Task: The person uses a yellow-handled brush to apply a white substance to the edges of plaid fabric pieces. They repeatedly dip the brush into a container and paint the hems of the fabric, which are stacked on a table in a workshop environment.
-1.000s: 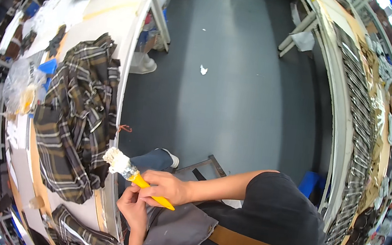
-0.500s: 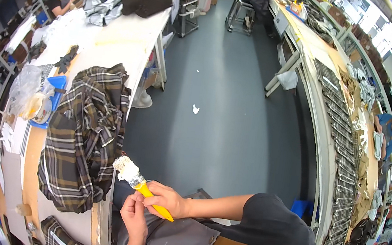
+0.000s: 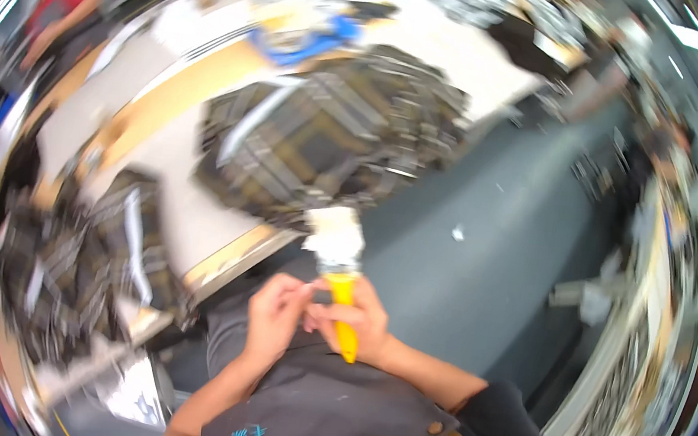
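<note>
A paintbrush with a yellow handle (image 3: 342,291) is gripped in my right hand (image 3: 365,318), bristles pointing up and away from me. Thick white paste coats its bristles (image 3: 335,235). Close beside it, my left hand (image 3: 274,313) has its fingers curled and pressed together near the right fingertips; whatever they may hold is too small and blurred to make out. Both hands are in front of my grey apron (image 3: 318,397). Beyond the brush, a heap of plaid fabric (image 3: 323,141) lies at the table's edge.
More plaid pieces with white strips (image 3: 100,257) lie on the table to the left. A blue tray (image 3: 305,43) sits farther back. A person in red (image 3: 66,5) is at the far left. Grey floor (image 3: 465,267) with a white scrap (image 3: 458,232) stretches away on the right.
The view has swung left, bringing more of the left table into sight and blurring the surroundings. The brush now points more straight ahead. Both hands stay close together, the brush still in the right.
</note>
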`<state>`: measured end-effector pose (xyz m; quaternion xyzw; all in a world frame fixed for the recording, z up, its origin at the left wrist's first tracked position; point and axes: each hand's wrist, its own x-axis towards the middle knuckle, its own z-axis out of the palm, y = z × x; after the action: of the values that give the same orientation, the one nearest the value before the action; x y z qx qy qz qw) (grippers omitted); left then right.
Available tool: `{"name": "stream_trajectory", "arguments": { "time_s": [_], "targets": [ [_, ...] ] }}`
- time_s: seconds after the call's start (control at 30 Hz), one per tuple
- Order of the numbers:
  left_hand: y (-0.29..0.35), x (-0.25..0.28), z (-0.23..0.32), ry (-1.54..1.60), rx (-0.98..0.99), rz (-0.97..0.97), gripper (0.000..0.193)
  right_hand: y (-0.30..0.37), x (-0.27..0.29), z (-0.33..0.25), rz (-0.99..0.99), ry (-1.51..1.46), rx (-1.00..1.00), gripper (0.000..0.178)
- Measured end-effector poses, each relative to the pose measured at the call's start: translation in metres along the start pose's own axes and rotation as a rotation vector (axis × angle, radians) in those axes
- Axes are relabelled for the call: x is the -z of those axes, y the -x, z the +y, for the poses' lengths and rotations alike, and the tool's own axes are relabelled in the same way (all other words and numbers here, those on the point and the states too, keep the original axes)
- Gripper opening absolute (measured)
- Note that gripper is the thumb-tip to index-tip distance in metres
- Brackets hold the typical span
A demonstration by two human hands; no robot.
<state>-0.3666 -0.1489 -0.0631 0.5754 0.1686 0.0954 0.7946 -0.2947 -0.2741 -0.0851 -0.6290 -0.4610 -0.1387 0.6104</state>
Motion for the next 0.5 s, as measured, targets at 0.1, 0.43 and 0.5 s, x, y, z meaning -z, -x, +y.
{"name": "stream_trajectory", "arguments": {
  "time_s": [0.1,0.43,0.5],
  "targets": [
    [0.01,0.021,-0.004,-0.134,0.012,0.097,0.017,-0.016,-0.013,-0.003,-0.067,0.026,0.017,0.031],
    [0.088,0.176,0.002,-1.229,-0.528,0.753,0.016,-0.043,-0.121,0.017,-0.431,-0.226,0.131,0.035],
    [0.103,0.204,-0.013,-1.42,-0.29,0.673,0.03,-0.04,-0.144,0.027,-0.59,-0.248,0.148,0.043]
  ]
}}
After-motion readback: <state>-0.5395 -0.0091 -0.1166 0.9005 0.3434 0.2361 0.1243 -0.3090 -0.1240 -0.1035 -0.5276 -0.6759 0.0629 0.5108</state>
